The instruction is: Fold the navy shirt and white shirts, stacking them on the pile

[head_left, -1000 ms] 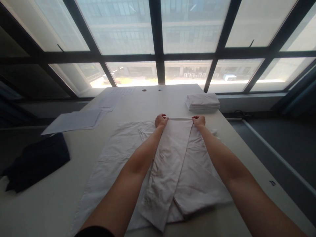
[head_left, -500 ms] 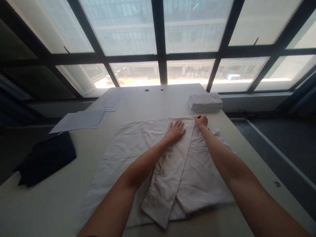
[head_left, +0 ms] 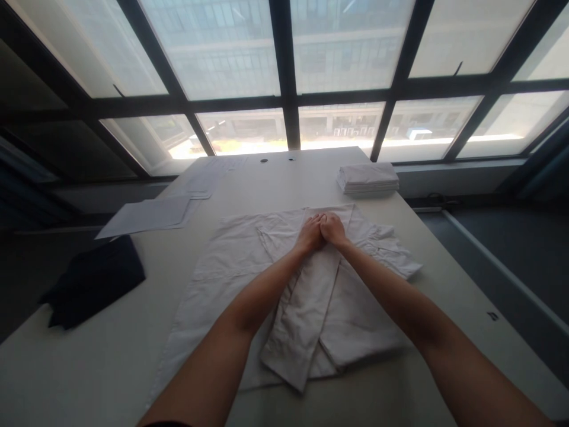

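A white shirt (head_left: 368, 323) lies spread and partly folded on the table, with one long sleeve (head_left: 306, 314) laid slantwise towards me. My left hand (head_left: 310, 233) rests on its upper part, fingers bunched against the cloth. Touching it from the right is my right hand (head_left: 333, 229), closed like a fist, the fingertips hidden underneath. Both hands appear to grip the fabric where they meet. To their right, another gathered part (head_left: 391, 252) of the shirt lies crumpled.
A stack of folded white cloth (head_left: 368, 178) stands at the table's far right. Sheets of paper (head_left: 146, 214) lie at the left, with a dark folded cloth (head_left: 95, 281) nearer me. The white table (head_left: 284, 184) reaches towards large windows. A small dark mark (head_left: 492, 316) shows near its right edge.
My right hand has moved left from the shirt's far edge to meet my left hand. The left fingers, flat before, now look drawn together. The gathered cloth at right lies more exposed.
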Motion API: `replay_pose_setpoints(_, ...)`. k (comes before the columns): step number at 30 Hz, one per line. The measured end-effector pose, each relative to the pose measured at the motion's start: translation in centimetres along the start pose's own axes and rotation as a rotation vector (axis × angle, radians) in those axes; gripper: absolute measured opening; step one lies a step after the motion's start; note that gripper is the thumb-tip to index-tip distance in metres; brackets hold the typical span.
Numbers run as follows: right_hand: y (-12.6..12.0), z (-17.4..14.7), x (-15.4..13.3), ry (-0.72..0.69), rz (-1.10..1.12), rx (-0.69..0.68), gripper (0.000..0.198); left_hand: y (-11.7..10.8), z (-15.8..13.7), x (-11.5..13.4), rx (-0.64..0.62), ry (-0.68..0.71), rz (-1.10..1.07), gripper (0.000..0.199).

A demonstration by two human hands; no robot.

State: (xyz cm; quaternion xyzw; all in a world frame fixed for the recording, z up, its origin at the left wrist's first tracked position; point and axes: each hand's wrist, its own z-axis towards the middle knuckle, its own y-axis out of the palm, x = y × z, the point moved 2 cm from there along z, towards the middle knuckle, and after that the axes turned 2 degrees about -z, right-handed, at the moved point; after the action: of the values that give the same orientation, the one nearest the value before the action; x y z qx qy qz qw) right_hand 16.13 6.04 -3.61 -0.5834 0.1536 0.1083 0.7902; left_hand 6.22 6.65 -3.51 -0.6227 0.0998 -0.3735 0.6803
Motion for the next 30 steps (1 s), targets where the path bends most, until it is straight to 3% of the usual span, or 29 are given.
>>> replay_pose_setpoints(6,0.0,-1.1,2.0,0.021,-0.113,-0.036,0.054,-0.8,-1.7,-0.2,-0.125,0.02,0.04,0.053)
replay_pose_setpoints(13,0.4,-1.0,1.7,0.057,-0.142,-0.075,0.06,-2.8,-9.6,-0.6,-0.22,0.061,0.061,0.059)
replay_pose_setpoints(18,0.3,-1.2,1.7,0.065,-0.153,-0.071,0.059,-4.1,-14.8,-1.1,-0.093,-0.014,0.071,0.054)
replay_pose_setpoints(22,0.1,-1.3,1.6,0.06,-0.159,-0.059,0.059,-4.9,-16.4,-1.6,0.023,-0.104,0.026,0.048)
replay_pose_setpoints(26,0.0,-1.4,1.4,0.067,-0.157,-0.061,0.059,-6.0,-16.5,-2.0,0.096,-0.143,-0.235,0.043)
replay_pose_setpoints(30,-0.1,-1.4,1.4,0.066,-0.156,-0.06,0.059,-7.0,-17.6,-2.5,0.046,-0.197,-0.488,0.042)
